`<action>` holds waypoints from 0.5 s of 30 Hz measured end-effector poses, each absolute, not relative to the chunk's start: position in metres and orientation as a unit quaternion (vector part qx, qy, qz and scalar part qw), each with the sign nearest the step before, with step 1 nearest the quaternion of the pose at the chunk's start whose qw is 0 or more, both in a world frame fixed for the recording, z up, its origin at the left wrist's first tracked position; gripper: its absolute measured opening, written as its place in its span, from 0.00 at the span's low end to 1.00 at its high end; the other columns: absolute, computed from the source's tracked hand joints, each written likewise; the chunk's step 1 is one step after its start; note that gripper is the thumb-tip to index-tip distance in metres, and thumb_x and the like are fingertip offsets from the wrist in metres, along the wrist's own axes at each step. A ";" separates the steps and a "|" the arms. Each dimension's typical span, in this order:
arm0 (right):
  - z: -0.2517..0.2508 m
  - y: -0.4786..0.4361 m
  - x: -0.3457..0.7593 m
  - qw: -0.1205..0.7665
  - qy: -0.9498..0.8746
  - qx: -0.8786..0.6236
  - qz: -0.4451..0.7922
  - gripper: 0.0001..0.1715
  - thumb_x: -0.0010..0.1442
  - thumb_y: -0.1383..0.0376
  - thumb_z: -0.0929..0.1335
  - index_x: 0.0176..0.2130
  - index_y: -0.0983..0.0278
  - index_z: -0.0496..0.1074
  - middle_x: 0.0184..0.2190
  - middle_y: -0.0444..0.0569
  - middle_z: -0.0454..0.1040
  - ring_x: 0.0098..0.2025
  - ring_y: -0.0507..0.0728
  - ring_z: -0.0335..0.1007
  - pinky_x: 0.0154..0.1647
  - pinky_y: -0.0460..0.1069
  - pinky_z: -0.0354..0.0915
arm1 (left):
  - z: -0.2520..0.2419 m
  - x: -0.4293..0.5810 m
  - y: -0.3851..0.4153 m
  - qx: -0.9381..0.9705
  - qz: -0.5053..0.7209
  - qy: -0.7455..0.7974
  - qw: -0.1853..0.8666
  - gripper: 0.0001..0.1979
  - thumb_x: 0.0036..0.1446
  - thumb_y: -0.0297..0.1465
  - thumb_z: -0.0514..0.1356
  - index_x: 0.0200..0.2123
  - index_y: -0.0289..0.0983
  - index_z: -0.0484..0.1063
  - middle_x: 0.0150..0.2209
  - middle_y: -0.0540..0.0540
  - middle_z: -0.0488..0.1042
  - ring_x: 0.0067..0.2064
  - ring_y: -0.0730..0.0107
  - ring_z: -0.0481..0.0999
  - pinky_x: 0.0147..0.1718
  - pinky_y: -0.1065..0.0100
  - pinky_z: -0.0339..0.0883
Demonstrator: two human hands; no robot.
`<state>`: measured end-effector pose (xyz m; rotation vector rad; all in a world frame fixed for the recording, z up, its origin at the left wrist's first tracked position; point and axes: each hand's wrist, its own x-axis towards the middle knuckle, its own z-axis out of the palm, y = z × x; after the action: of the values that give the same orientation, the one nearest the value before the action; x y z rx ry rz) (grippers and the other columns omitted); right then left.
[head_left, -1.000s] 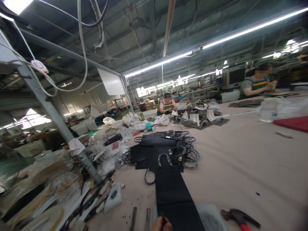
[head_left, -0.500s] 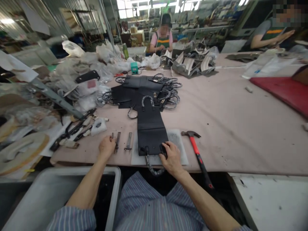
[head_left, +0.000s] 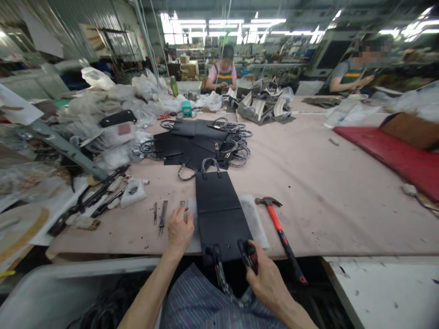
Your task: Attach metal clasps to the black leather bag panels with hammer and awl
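Two hands flank the leather panel (head_left: 219, 214), long axis pointing away: right hand (head_left: 269, 284) closed on its near strap (head_left: 247, 254), left hand (head_left: 179, 232) open, empty.

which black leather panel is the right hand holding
The lone panel nearest the table edge, in the right hand; it lies on the grey mat, apart from the pile of panels beyond it.

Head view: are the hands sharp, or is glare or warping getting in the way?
In the head view, the left hand and the right hand look reasonably sharp, as does the black bag panel; the overhead strip lights glare white, but far above them; the wide lens slightly bends the table's front edge.
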<state>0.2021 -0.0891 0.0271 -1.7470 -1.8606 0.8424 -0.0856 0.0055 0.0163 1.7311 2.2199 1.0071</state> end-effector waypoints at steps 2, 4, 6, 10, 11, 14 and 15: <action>0.026 -0.108 0.214 0.240 -0.656 -0.641 0.318 0.36 0.56 0.67 0.64 0.64 0.61 0.63 0.33 0.47 0.76 0.36 0.60 0.77 0.37 0.51 0.70 | 0.017 -0.074 0.020 0.563 0.320 0.756 0.103 0.13 0.64 0.36 0.58 0.48 0.35 0.75 0.48 0.35 0.78 0.52 0.49 0.77 0.55 0.53 0.69; 0.025 -0.120 0.220 0.250 -0.639 -0.649 0.327 0.36 0.55 0.66 0.65 0.63 0.60 0.64 0.31 0.45 0.75 0.33 0.59 0.76 0.34 0.51 0.69 | 0.019 -0.066 0.033 0.558 0.283 0.772 0.113 0.16 0.63 0.36 0.60 0.49 0.32 0.75 0.49 0.32 0.78 0.54 0.46 0.76 0.56 0.52 0.68; 0.022 -0.125 0.221 0.245 -0.625 -0.656 0.346 0.35 0.56 0.65 0.65 0.62 0.60 0.63 0.29 0.44 0.74 0.30 0.59 0.75 0.32 0.51 0.68 | 0.022 -0.060 0.047 0.567 0.246 0.779 0.110 0.17 0.63 0.37 0.61 0.50 0.31 0.75 0.50 0.30 0.77 0.57 0.43 0.74 0.57 0.50 0.66; 0.011 -0.130 0.209 0.249 -0.610 -0.655 0.370 0.34 0.58 0.65 0.62 0.63 0.60 0.57 0.28 0.44 0.72 0.31 0.62 0.76 0.33 0.54 0.69 | 0.035 -0.054 0.087 0.561 0.253 0.775 0.140 0.15 0.59 0.34 0.65 0.46 0.31 0.75 0.50 0.26 0.78 0.56 0.39 0.76 0.56 0.46 0.65; 0.008 -0.132 0.205 0.259 -0.603 -0.660 0.366 0.33 0.58 0.64 0.62 0.63 0.60 0.56 0.28 0.44 0.72 0.32 0.63 0.77 0.34 0.55 0.69 | 0.040 -0.053 0.099 0.567 0.281 0.757 0.163 0.13 0.57 0.32 0.67 0.43 0.31 0.75 0.48 0.26 0.79 0.54 0.40 0.78 0.54 0.48 0.66; 0.000 -0.141 0.201 0.269 -0.563 -0.700 0.348 0.26 0.60 0.61 0.62 0.58 0.58 0.56 0.28 0.44 0.73 0.31 0.64 0.78 0.35 0.57 0.71 | 0.063 -0.051 0.120 0.619 0.372 0.661 0.203 0.03 0.57 0.25 0.64 0.34 0.30 0.73 0.40 0.30 0.82 0.42 0.54 0.83 0.44 0.61 0.70; -0.001 -0.145 0.202 0.255 -0.554 -0.715 0.342 0.23 0.61 0.59 0.62 0.56 0.57 0.57 0.28 0.45 0.74 0.32 0.64 0.79 0.36 0.58 0.71 | 0.071 -0.052 0.118 0.635 0.394 0.634 0.199 0.04 0.59 0.25 0.63 0.32 0.30 0.73 0.38 0.31 0.82 0.40 0.59 0.83 0.41 0.65 0.69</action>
<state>0.2024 -0.1448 -0.0013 -1.9406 -1.5043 0.9290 -0.0516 0.1182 0.0706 1.7769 1.7732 1.1026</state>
